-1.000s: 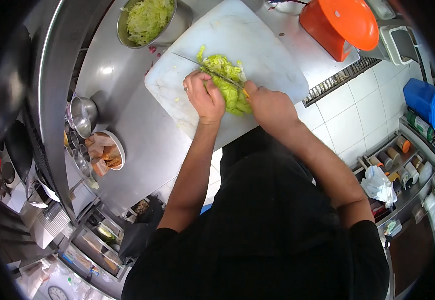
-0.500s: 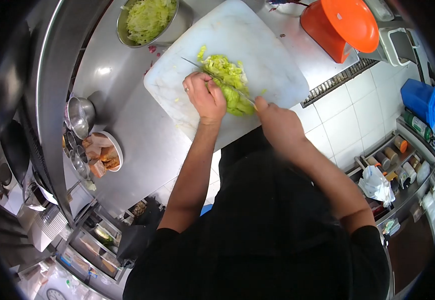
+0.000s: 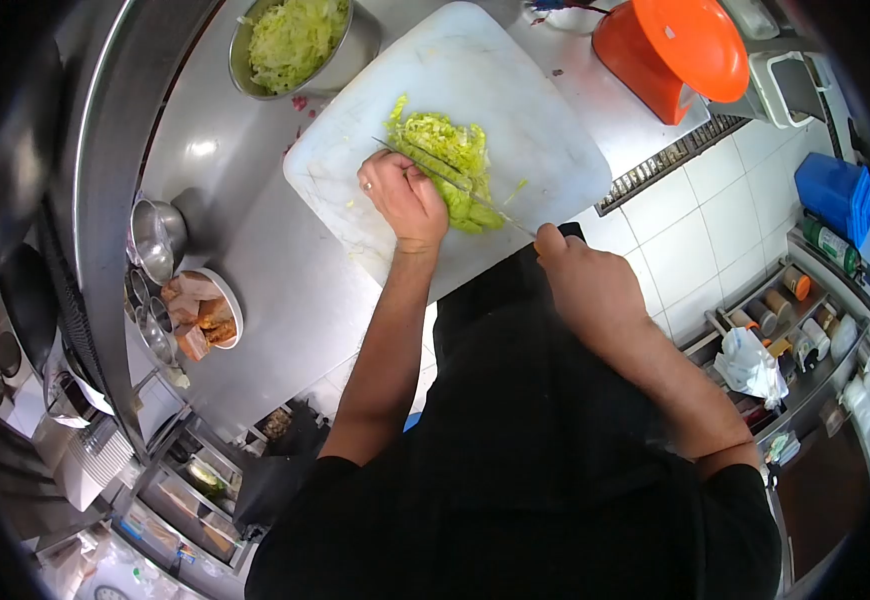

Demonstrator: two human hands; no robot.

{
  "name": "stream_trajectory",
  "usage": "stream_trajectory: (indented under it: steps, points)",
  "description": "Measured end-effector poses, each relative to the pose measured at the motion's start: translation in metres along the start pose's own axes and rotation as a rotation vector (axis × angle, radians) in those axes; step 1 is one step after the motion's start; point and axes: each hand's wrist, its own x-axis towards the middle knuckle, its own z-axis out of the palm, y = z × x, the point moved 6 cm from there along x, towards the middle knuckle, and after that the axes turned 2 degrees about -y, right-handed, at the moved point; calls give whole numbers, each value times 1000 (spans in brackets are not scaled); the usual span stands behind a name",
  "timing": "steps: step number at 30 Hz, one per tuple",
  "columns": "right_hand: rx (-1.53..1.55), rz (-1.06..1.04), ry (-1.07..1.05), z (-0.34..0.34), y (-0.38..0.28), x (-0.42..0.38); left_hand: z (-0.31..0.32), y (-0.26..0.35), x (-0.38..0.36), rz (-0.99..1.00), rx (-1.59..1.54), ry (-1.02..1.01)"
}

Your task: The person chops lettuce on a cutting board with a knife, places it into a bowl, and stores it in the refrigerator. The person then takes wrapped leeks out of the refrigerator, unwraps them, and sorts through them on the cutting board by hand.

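Note:
A pale green lettuce (image 3: 470, 216) lies on a white cutting board (image 3: 545, 130), with shredded lettuce (image 3: 440, 132) just beyond it. My left hand (image 3: 405, 200) is closed, its curled fingers pressing on the lettuce; the fingertips are partly hidden. A ring shows on one finger. My right hand (image 3: 595, 290) is wrapped around the handle of a kitchen knife (image 3: 467, 190). The long blade slants over the lettuce, its tip pointing up and left past my left knuckles. Most of the handle is hidden in my fist.
A metal container (image 3: 340, 65) of shredded lettuce stands beyond the board. An orange scale (image 3: 635, 62) is at the upper right. On the left of the steel counter (image 3: 265, 240) are metal bowls (image 3: 158, 240) and a white bowl (image 3: 238, 320) of food. A blue bin (image 3: 835, 200) is far right.
My right hand has drawn back toward the lower right, pulling the knife along the lettuce. My left hand still holds the lettuce. The whole view has shifted slightly.

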Motion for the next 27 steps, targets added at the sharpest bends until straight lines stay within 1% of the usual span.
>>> stream_trajectory:
  steps: [4,8,11,14,15,17,20,23,25,27]
  points:
    - [28,-63,67,32,3,40,2,-1,3,12,-18,-45]
    - [4,-123,98,32,-8,88,-1,2,4,4,-27,-22]
    - [5,-150,202,11,-11,78,1,-7,0,-27,-31,-11]
    - [11,-146,135,-13,-12,40,0,-4,-1,-30,-25,-3]
    - [-3,-115,95,-16,-10,27,1,-4,-2,-34,-24,-3]
    - [-33,-58,16,-18,-7,5,1,-7,-3,-41,-21,-1]
    - [-15,13,-43,-11,-4,-5,2,-5,-2,-30,-26,13]
    - [7,-13,-11,9,-2,16,0,-1,1,-2,-30,-22]
    - [16,-58,45,29,-3,46,0,-3,2,-5,-35,-12]
    - [16,-91,73,32,-6,72,1,-4,0,-12,-41,-2]
